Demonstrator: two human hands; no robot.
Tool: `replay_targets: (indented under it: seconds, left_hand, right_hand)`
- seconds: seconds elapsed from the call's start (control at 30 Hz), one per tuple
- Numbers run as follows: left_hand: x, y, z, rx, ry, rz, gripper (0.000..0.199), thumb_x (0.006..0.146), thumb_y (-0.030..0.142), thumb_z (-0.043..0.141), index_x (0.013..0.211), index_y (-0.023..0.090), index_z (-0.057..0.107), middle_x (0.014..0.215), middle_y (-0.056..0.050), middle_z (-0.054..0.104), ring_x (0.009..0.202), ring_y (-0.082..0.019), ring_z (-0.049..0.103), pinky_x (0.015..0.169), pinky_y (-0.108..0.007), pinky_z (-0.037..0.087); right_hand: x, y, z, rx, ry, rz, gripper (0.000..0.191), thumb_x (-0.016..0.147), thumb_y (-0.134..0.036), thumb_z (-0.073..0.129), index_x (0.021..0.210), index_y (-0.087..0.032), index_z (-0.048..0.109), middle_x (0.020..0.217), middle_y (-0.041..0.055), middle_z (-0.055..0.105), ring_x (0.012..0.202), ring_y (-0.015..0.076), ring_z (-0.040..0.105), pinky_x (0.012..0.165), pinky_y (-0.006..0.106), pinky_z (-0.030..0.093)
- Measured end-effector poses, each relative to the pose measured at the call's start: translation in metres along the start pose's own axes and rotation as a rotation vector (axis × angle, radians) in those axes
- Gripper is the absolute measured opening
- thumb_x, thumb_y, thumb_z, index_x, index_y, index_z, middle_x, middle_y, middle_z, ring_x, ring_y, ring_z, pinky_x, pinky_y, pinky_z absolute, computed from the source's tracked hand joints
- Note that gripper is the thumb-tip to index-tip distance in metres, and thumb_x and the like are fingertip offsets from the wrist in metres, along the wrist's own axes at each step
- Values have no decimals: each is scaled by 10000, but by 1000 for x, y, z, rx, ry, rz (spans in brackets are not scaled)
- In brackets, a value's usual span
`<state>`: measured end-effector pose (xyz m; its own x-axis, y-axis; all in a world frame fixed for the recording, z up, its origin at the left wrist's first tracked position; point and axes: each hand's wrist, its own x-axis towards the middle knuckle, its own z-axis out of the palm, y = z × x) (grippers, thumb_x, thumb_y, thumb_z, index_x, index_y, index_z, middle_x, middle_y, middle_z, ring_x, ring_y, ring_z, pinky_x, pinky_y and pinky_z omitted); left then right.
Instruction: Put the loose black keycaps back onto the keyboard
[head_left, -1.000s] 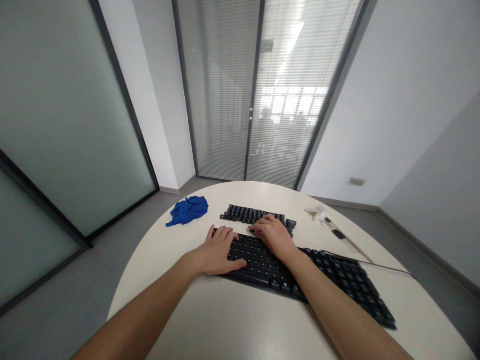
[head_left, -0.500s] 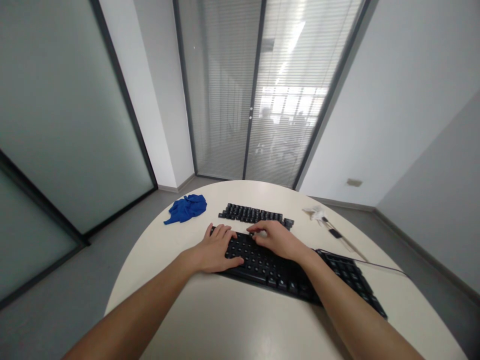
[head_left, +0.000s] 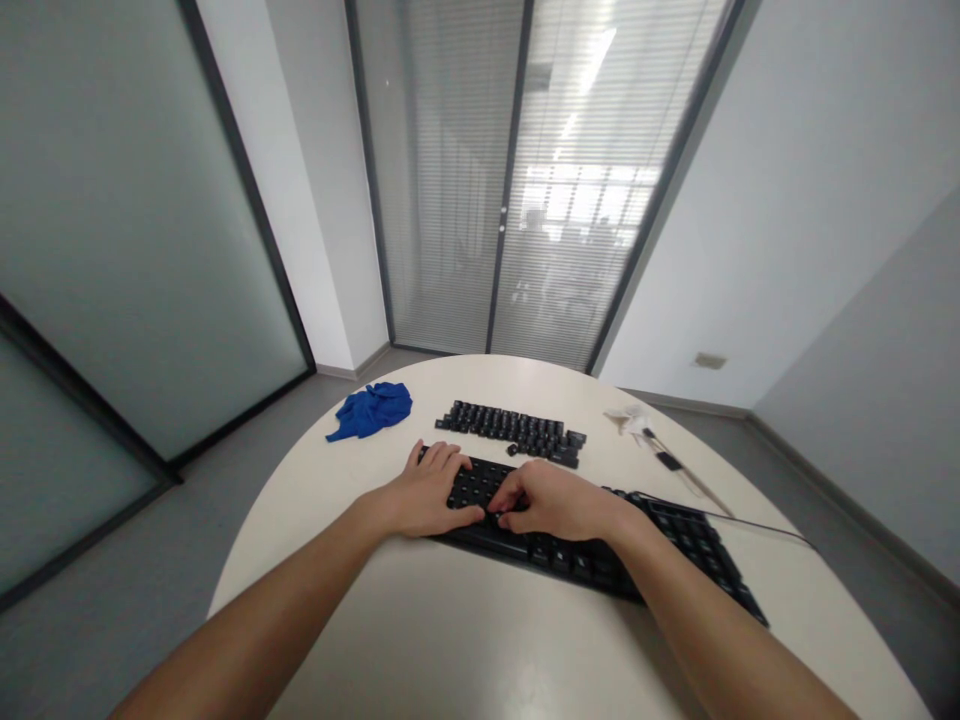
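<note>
A black keyboard (head_left: 517, 545) lies slanted on the table. Many of its left-hand and middle positions show bare switch mounts, while keys still sit along the front and at the right end. Over the left end rests my left hand (head_left: 427, 495), fingers spread and thumb stretched along the front rows. My right hand (head_left: 559, 500) pinches a keycap (head_left: 496, 515) at the keyboard's front rows, close to my left thumb; the fingers partly cover it. Behind the keyboard, loose black keycaps (head_left: 502, 422) lie in rows, and a single keycap (head_left: 512, 450) sits just in front of them.
A crumpled blue cloth (head_left: 371, 410) lies at the table's back left. On the right are a white crumpled item (head_left: 631, 420), a thin stick-like tool with a black part (head_left: 667, 460) and the keyboard's cable (head_left: 757, 525). The round white table (head_left: 420, 640) has glass partitions behind it.
My right hand has moved from the keyboard's back edge towards me, to the front rows. A single keycap now shows by the loose rows. My left hand has stayed in place.
</note>
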<state>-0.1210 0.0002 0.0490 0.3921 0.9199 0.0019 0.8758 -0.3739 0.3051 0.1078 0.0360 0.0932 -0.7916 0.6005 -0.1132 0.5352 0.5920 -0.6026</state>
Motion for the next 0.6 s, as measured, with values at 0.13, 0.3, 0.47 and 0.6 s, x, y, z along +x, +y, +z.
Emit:
replay_targets:
  seconds: [0.13,0.3,0.47,0.6]
  left_hand:
    - [0,0,0,0,5,0,604,853,637,569,1258,198,483,1478,-173,428,1425,-345,316,1194,-619,78]
    - [0,-4,3,9,12,10,623,853,660,554,1268,201,477,1474,-173,427,1422,-351,318,1195,-615,83]
    - [-1,-3,3,-8,28,15,603,859,659,544,1257,209,484,1455,-158,444,1415,-348,328,1196,-612,87]
    - [-2,1,0,-7,15,15,601,871,650,531,1266,200,483,1481,-173,423,1428,-344,310,1194,-616,80]
  right_hand:
    - [-1,-2,-1,-52,-11,4,243,788,-283,678,980,-210,808,878,33,793,710,179,685,608,233,447]
    - [0,1,-1,-60,-31,-44,244,818,-276,675,1022,-230,801,922,30,796,760,187,698,661,242,454]
    - [2,4,0,-25,-25,-28,235,807,-299,706,1010,-224,798,902,25,795,731,182,696,639,239,457]
    - [2,2,0,-8,-16,-16,205,791,-269,719,976,-224,796,897,18,793,756,179,702,654,233,461]
